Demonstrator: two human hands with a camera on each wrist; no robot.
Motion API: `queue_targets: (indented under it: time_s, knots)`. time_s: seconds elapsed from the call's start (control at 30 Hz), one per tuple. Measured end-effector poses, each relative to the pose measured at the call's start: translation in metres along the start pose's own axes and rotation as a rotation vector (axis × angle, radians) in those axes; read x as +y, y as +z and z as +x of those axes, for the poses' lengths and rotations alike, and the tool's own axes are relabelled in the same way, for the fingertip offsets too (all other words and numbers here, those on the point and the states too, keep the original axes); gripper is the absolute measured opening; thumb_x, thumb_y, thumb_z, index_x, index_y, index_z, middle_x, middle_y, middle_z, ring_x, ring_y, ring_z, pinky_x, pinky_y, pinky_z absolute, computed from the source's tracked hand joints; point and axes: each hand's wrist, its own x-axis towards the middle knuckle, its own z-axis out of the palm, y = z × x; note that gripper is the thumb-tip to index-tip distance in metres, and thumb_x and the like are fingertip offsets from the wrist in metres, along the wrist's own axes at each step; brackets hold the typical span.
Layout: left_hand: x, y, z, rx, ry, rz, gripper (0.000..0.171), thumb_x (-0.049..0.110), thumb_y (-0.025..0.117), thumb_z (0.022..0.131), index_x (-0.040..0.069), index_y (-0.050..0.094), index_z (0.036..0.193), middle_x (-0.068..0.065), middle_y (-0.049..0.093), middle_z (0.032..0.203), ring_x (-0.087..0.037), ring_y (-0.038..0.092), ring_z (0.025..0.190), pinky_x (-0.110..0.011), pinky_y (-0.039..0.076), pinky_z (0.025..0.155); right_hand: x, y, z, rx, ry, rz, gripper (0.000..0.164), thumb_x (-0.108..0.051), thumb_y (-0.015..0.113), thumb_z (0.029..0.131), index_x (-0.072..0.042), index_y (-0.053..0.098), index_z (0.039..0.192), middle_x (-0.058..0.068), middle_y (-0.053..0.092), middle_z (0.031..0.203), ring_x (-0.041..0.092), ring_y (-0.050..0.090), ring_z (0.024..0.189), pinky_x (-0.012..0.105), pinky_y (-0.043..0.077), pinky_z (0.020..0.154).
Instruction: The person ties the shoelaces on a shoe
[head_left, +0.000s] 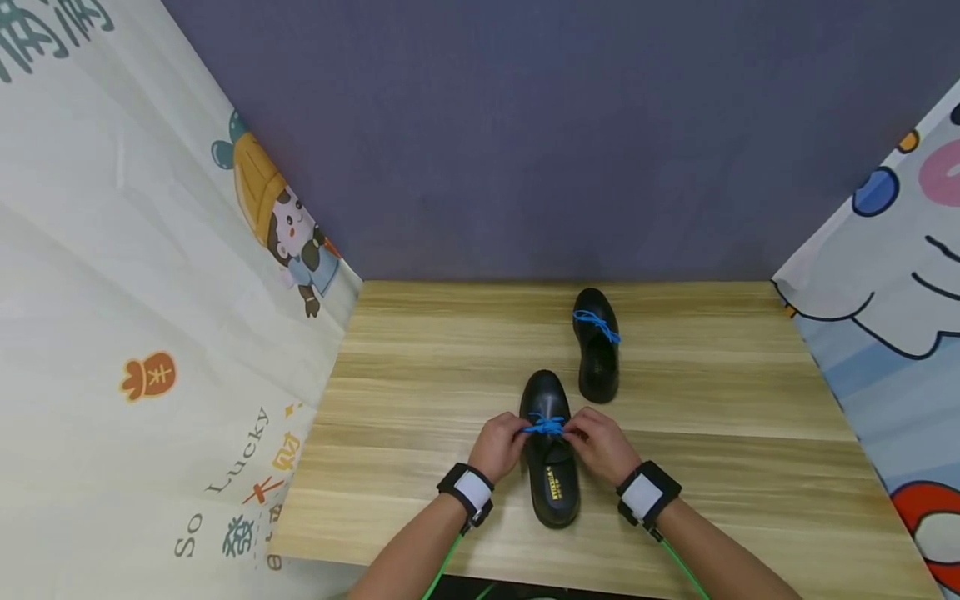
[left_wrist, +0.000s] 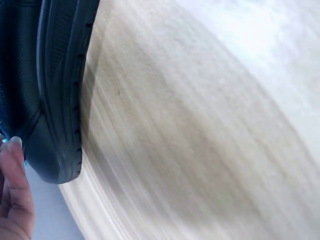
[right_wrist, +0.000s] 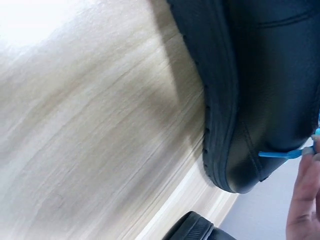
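Observation:
A black leather shoe [head_left: 553,487] lies sole-down on the wooden table, toe pointing away from the person. Blue shoelaces [head_left: 546,425] are gathered in a bow-like bunch over its tongue. From the left side, my left hand [head_left: 498,446] pinches the lace between thumb and finger. My right hand [head_left: 602,446] pinches the lace on the opposite side. In the right wrist view a blue lace end [right_wrist: 280,154] sticks out from the fingertips across the shoe's side. The left wrist view shows the fingertips [left_wrist: 16,142] beside the shoe's upper, with most of the lace hidden.
A second black shoe [head_left: 598,371] stands farther back, slightly right, with its blue lace [head_left: 596,323] tied across it. The wooden table [head_left: 420,358] meets a dark blue-grey panel [head_left: 555,142] behind. Printed white cloths hang at left [head_left: 90,275] and right [head_left: 847,267].

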Motion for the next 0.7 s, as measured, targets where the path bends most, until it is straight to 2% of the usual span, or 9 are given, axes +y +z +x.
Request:
queue_targets:
  time_s: [0.2,0.33,0.5,0.63,0.7]
  knots:
    - [-0.002,0.002,-0.003,0.034,0.002,0.024,0.007,0.001,0.077,0.083,0.007,0.075,0.087,-0.002,0.068,0.080,-0.011,0.065,0.073,-0.019,0.051,0.066,0.005,-0.002,-0.005,0.005,-0.034,-0.009,0.026,0.012,0.084,0.070,-0.007,0.069,0.080,0.000,0.060,0.083,0.008,0.060,0.073,0.021,0.052,0.064]
    - [-0.001,0.002,-0.003,0.039,-0.035,0.037,0.008,0.000,0.077,0.082,0.008,0.075,0.084,-0.001,0.067,0.078,-0.011,0.064,0.070,-0.018,0.050,0.063,0.008,-0.003,-0.006,0.012,-0.076,0.022,0.026,0.015,0.081,0.068,-0.005,0.068,0.080,0.001,0.060,0.083,0.009,0.061,0.072,0.015,0.049,0.066]
    - [0.001,0.001,-0.003,0.052,-0.067,0.050,0.007,0.001,0.078,0.081,0.008,0.076,0.083,0.000,0.068,0.077,-0.011,0.064,0.069,-0.019,0.050,0.063,0.012,-0.004,-0.009,0.003,-0.092,0.048,0.022,0.011,0.078,0.071,-0.005,0.066,0.080,0.003,0.060,0.083,0.012,0.061,0.072,0.015,0.049,0.067]
    - [0.000,0.000,-0.004,0.059,-0.092,0.050,0.007,0.002,0.078,0.080,0.008,0.077,0.081,0.000,0.068,0.075,-0.010,0.064,0.067,-0.018,0.050,0.061,0.013,-0.005,-0.011,0.009,-0.106,0.052,0.010,0.000,0.075,0.083,-0.005,0.067,0.079,0.002,0.061,0.083,0.012,0.061,0.072,0.015,0.049,0.067]
    - [0.000,0.000,-0.005,0.058,-0.096,0.052,0.006,0.002,0.078,0.079,0.008,0.077,0.081,0.001,0.068,0.075,-0.010,0.064,0.067,-0.018,0.050,0.061,0.015,-0.006,-0.012,0.015,-0.119,0.050,0.013,-0.009,0.071,0.091,-0.006,0.068,0.079,0.001,0.061,0.083,0.011,0.060,0.072,0.015,0.048,0.066]
